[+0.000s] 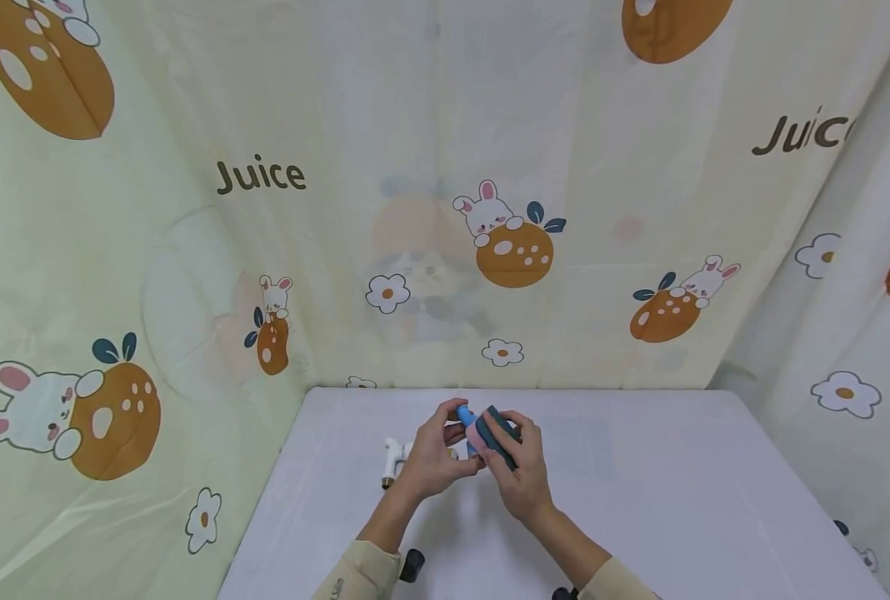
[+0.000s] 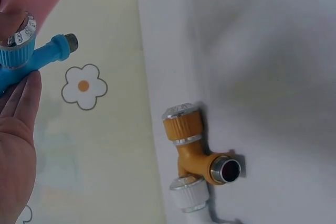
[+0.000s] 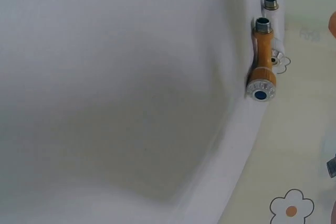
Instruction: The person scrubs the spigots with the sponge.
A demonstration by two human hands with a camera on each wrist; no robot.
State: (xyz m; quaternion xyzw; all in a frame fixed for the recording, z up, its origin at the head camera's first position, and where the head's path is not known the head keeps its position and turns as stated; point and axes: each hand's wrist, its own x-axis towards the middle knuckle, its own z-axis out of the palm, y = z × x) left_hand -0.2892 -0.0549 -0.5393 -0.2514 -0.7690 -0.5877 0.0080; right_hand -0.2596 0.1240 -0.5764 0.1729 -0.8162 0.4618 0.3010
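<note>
- My left hand holds a blue angle valve, its fingers and thumb set about it; the ridged handle is capped in silver and a grey threaded end sticks out.
- My right hand grips a two-layer sponge, dark green outside and pink on the side facing the valve.
- The blue valve is raised over the far, middle part of the white tabletop, between my two hands, with the sponge's pink layer right up at it; I cannot tell just how much of that layer touches.
- Below, an orange angle valve lies on its side on the tabletop, mostly hidden behind my left hand in the head view.
- A white angle valve lies to the left of my left hand, just beside the orange one; whether those two touch I cannot tell.
- Nearer, a small black object is beside my left beige sleeve.
- Beyond the far edge hangs a pale curtain printed with rabbits, oranges, flowers and "Juice".
</note>
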